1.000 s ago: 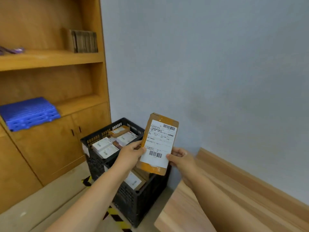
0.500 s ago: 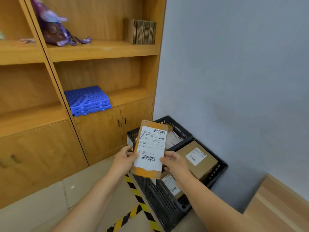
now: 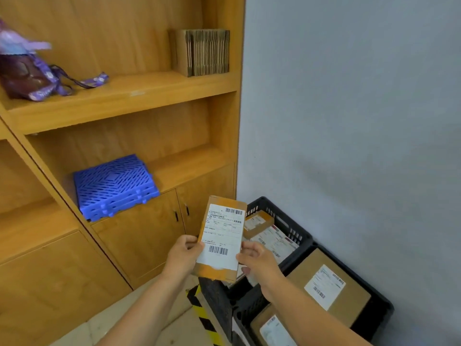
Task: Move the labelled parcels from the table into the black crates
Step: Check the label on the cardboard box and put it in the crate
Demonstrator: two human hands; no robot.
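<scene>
- Wooden shelving [image 3: 119, 101] fills the left of the room beside a grey wall; on it sit a purple bag [image 3: 27, 76], a blue slatted panel stack [image 3: 114, 186] and a row of flat cardboard [image 3: 202, 52].
- Left hand [image 3: 183, 255] grips the lower left edge of the parcel [image 3: 222, 237], thumb on its face.
- Parcel, a slim brown box, is held upright in the air between both hands, long axis running up and slightly right, label facing the viewer.
- Its white label carries a barcode at top right and another near the bottom; the small print is too fine to read.
- Right hand [image 3: 259, 262] holds the lower right edge, fingers curled loosely around it.
- Rear crate [image 3: 294, 232] lies just beyond and to the right of the parcel, already stocked with labelled boxes; the right hand is nearer to it.
- Near crate [image 3: 374, 305] holds a large brown box [image 3: 329, 285] with a white label, unreadable.
- Likely next: a short drop forward and right.
</scene>
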